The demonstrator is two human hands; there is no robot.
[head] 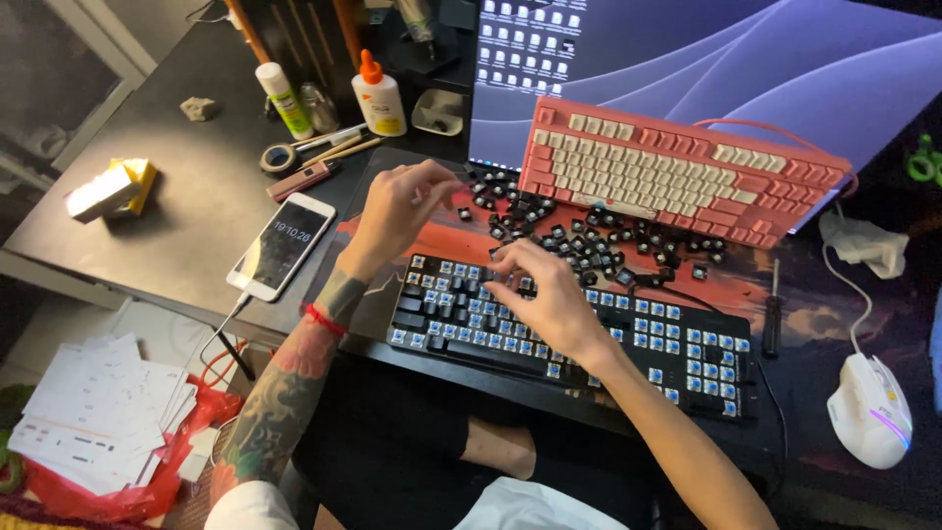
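A dark desk [196, 196] is shown from above, with a large monitor [746, 59] at its far edge and a reddish desk mat [785, 294] spread beneath the work. A pink keyboard [677, 167] is leaned against the monitor's lower edge, seemingly set aside to free the mat. In front of it lies a black keyboard [687, 358] stripped of most caps, its blue switch stems exposed. Between the two boards a heap of black keycaps [589, 236] is kept, within reach of both hands. The right hand [549, 294] is laid over the upper rows of the black keyboard with fingers bent and slightly spread; whether a cap is pinched beneath the fingertips cannot be told. The left hand [397, 211] is held above the heap's left edge, fingers curled downward as if picking; nothing can be made out in its grasp. A white mouse [870, 410], a phone [282, 245] on a cable, a glue bottle [379, 98] and a tape roll [280, 157] are placed at the margins.
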